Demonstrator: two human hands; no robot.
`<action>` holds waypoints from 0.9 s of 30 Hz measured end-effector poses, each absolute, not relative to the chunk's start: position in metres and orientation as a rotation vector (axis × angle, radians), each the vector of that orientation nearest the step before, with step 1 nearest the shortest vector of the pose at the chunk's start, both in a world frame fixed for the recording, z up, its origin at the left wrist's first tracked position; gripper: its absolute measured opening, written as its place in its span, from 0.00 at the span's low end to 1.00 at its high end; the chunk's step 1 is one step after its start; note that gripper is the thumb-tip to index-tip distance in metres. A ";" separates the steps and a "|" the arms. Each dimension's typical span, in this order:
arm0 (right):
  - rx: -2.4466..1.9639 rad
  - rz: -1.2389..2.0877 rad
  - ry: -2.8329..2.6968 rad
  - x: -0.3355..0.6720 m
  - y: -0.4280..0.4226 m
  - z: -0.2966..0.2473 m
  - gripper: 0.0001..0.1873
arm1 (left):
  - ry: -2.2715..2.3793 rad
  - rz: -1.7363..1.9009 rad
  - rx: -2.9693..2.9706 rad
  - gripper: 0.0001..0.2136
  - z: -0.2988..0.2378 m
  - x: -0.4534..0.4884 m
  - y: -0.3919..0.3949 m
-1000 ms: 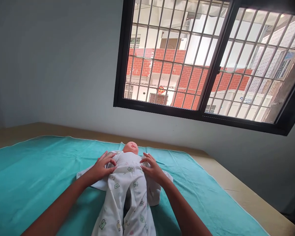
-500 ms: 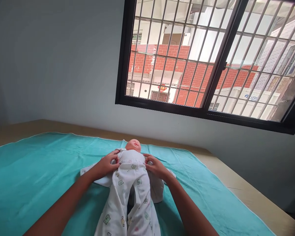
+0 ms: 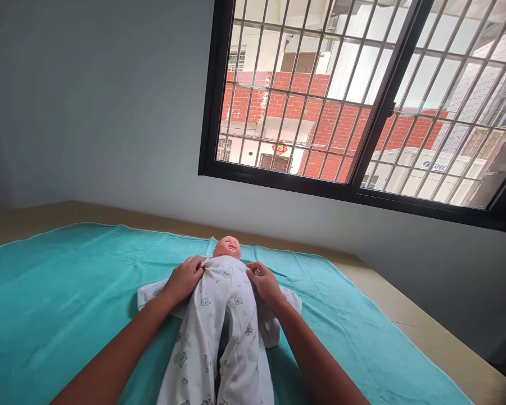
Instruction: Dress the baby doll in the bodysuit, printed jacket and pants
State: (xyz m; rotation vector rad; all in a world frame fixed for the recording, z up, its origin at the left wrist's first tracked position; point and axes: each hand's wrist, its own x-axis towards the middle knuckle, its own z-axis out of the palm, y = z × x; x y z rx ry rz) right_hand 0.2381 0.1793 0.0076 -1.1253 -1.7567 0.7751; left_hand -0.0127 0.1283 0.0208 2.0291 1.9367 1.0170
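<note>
A baby doll lies on its back on a teal towel, head towards the wall. It wears white printed baby trousers pulled high up the body. My left hand grips the waistband at the doll's left side, fingers curled. On the other side my right hand pinches the same waistband. A white garment lies spread under the doll, its sleeves sticking out to both sides.
The towel covers a wooden platform set against a grey wall. A black-framed barred window is above, with brick buildings outside. The platform's edge runs along the right.
Both hands closed on the trousers' waistband and drew it up towards the doll's neck. The fingers went from lying spread on the cloth to gripping it.
</note>
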 end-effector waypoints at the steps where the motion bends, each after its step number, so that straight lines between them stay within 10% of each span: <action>1: -1.135 0.777 -1.740 0.238 0.182 0.006 0.10 | 1.949 1.022 1.996 0.08 0.021 -0.012 0.130; 27: -0.972 0.598 -1.974 0.252 0.181 -0.002 0.04 | 1.767 1.185 2.114 0.11 -0.006 -0.021 0.134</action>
